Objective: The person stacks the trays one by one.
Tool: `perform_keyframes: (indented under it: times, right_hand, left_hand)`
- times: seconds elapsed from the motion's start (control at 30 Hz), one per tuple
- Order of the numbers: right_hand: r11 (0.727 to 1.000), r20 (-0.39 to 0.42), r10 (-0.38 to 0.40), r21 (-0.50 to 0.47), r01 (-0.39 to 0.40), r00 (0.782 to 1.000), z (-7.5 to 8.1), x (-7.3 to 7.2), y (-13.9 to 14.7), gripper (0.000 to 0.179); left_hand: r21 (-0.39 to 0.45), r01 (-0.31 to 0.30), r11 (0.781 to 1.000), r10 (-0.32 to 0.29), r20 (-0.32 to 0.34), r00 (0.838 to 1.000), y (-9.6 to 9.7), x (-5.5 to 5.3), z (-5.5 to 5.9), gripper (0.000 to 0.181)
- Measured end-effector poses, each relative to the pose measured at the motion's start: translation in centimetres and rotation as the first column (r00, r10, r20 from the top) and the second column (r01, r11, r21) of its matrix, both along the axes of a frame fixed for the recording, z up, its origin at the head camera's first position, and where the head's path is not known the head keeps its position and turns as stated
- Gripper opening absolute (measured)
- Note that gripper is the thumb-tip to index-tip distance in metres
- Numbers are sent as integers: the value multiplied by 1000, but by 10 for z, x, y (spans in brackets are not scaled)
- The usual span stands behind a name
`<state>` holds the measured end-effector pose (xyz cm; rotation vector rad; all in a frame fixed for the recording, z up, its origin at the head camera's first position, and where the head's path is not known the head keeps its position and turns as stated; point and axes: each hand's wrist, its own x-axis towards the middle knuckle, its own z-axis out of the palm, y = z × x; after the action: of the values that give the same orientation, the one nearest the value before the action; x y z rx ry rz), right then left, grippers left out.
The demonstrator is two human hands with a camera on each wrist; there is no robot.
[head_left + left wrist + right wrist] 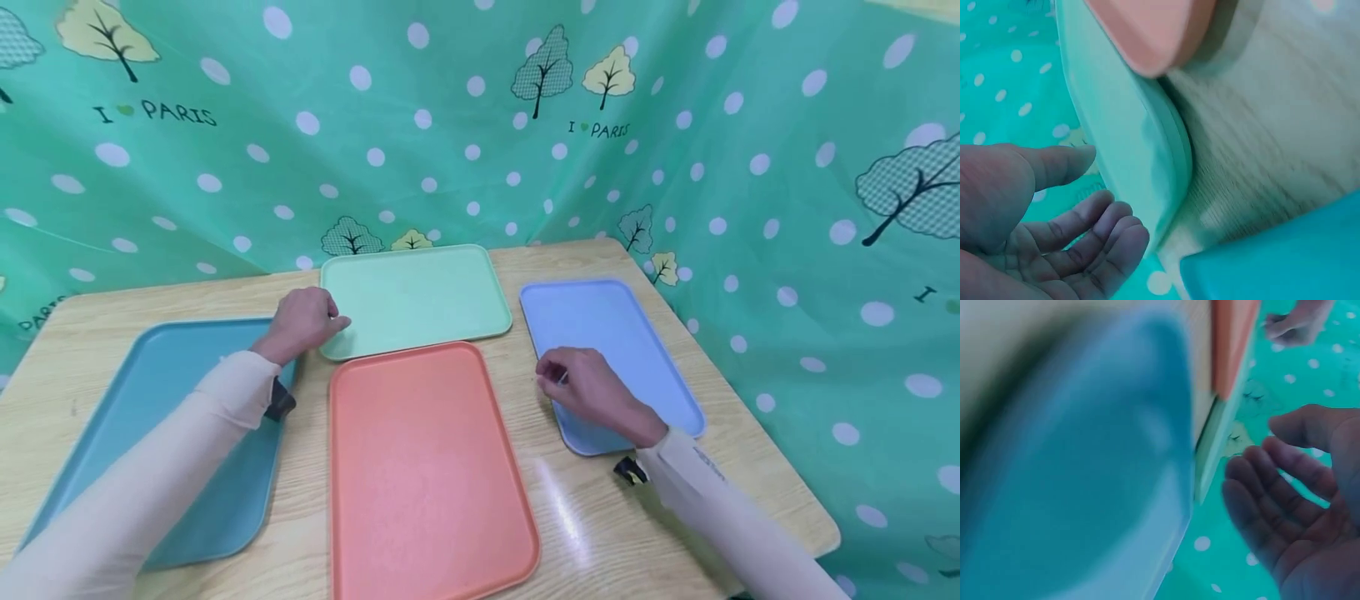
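The left hand (303,318) is at the left end of the green tray (420,300), and the right hand (588,382) is over the left side of the violet-blue tray (600,321), both with fingers loosely bent and thumb apart from the fingertips; the coral tray (427,467) lies between the arms, the teal tray (180,367) below the left sleeve (172,458), all on the wooden desk (600,542)

Wood strip (540,450) between coral tray (427,467) and periwinkle tray (615,333) passable; curtain (450,179) blocks far side.
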<state>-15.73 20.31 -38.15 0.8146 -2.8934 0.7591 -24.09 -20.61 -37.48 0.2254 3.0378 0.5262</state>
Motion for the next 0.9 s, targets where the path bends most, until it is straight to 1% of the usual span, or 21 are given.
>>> perform_keyframes:
  times: [0.07, 0.13, 0.2, 0.27, 0.33, 0.5, 0.6, 0.7, 0.9]
  right_hand:
    - [1000, -44, 7, 15, -7, 999, -2, -9, -2, 8]
    - [999, -70, 30, 36, -27, 997, -4, -17, -5, 11]
    - [997, -89, 56, 59, -51, 994, -5, -26, -8, 12]
    - [994, -115, 72, 87, -62, 991, -6, -34, -11, 13]
    - [991, -144, 76, 118, -59, 987, -6, -42, -14, 14]
    - [980, -203, 77, 198, -36, 976, -6, -60, -20, 16]
    - [972, -218, 87, 233, -34, 972, -9, -68, -24, 17]
    - [967, -225, 100, 250, -42, 969, -12, -72, -29, 17]
    - [959, -201, 118, 277, -59, 972, -18, -80, -37, 18]
  left_hand:
    - [3, -20, 1000, 20, 13, 1000, -3, -5, -3, 40]
    - [9, -42, 999, 42, 15, 999, -6, -10, -5, 40]
    - [24, -61, 998, 61, 9, 998, -7, -13, -7, 37]
    - [41, -74, 996, 74, 0, 997, -9, -15, -8, 38]
    - [46, -79, 996, 80, -4, 997, -11, -18, -7, 44]
    - [43, -99, 994, 99, 0, 995, -14, -24, -5, 44]
    - [26, -113, 993, 113, 4, 994, -16, -28, -6, 45]
    - [9, -126, 992, 125, 16, 992, -17, -31, -7, 45]
    - [0, -164, 987, 163, 70, 984, -16, -35, -9, 40]
